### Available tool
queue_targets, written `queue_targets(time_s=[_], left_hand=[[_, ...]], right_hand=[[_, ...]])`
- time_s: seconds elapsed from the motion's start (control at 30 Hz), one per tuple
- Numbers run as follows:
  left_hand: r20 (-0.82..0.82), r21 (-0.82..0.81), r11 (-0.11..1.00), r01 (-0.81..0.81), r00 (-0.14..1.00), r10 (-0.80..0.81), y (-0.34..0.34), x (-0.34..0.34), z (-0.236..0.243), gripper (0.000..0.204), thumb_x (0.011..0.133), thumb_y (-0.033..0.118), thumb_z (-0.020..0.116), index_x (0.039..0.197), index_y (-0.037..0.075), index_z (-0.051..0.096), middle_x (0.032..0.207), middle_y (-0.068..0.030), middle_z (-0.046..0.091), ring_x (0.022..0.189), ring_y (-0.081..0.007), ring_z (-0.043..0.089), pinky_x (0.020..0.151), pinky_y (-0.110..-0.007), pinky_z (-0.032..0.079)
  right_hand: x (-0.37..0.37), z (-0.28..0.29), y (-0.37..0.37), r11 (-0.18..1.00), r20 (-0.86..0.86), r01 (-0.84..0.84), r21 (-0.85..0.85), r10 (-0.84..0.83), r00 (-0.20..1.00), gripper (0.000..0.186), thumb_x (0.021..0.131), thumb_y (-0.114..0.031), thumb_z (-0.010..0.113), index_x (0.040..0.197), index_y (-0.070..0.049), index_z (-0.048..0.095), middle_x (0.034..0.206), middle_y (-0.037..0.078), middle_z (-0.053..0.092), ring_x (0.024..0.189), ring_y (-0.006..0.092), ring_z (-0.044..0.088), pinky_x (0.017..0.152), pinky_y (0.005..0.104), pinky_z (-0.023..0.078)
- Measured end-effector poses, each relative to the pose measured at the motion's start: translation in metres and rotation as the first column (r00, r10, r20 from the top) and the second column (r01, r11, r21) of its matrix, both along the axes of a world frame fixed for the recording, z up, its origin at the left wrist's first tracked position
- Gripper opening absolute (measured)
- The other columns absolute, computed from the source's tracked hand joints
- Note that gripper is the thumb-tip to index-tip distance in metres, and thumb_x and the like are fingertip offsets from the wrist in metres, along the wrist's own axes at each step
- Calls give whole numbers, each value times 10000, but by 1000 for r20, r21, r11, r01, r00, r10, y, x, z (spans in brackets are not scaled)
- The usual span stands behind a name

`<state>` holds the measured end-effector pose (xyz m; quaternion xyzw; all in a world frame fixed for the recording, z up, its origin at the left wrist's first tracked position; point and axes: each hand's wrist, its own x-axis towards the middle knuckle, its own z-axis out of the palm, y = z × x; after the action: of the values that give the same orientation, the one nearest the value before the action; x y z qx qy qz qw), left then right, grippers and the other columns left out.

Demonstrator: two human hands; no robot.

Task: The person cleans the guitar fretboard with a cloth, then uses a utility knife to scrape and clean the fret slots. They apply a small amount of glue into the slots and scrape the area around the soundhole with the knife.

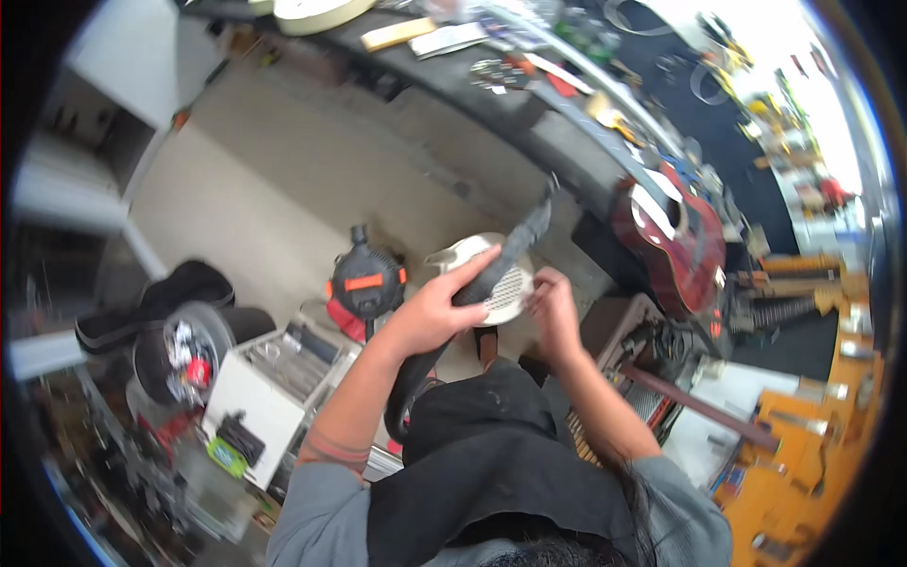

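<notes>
My left hand (435, 312) is closed around a long dark hose (510, 255), which bends down beside my apron and runs up to a grey, ragged-looking end at the upper right. Behind the hose is a rounded white housing (468, 249) with a mesh grille and a short spout on its left; whether my left hand also grips it, I cannot tell. My right hand (555, 307) has its fingers curled at the housing's right edge. What those fingers hold, if anything, is hidden by blur.
A black and orange shop vacuum (364, 279) stands on the floor ahead. To the left are a bin of rubbish (196, 345) and a white cabinet (255, 402). A cluttered workbench (453, 90) curves across the far side, with a red guitar (666, 241) at right.
</notes>
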<state>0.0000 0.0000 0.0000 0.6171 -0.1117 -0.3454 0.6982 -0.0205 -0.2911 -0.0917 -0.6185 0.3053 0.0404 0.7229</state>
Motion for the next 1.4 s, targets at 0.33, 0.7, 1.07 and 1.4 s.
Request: queue_targets(time_s=[0.33,0.7,1.07,1.4], left_hand=[[566,611,791,44,674,-475,-185,-15,95,869,870,-54,639,1658,298,541,1261,-148,643,1007,-389,707,873,-457,593],[-333,92,967,237,923,-194,-370,109,106,846,1015,135,753,1756,159,346,1137,-30,641,841,-73,590,730,-255,519],[257,754,656,-15,927,-273,-486,167,101,617,1056,256,647,1651,155,521,1275,-261,760,1201,-403,743,1056,-414,546],[32,881,451,143,933,-358,-537,197,104,640,1052,290,605,1653,102,494,969,-312,754,1005,-440,758,944,-516,559]], right_hand=[[39,127,-213,703,102,-42,710,-44,994,401,1028,-175,684,1386,-2,638,1500,247,619,1416,382,598,1151,502,563],[175,86,-373,396,507,-489,777,65,859,748,811,75,707,1545,3,585,1716,226,451,1639,347,374,1359,428,323],[204,46,-471,705,217,-244,-665,496,841,271,1009,-43,676,1273,-44,733,1144,122,774,1117,305,720,1030,418,548],[186,20,-475,433,169,-108,-895,553,816,330,924,-173,809,1239,-110,730,1199,71,642,1187,305,613,1050,469,466]])
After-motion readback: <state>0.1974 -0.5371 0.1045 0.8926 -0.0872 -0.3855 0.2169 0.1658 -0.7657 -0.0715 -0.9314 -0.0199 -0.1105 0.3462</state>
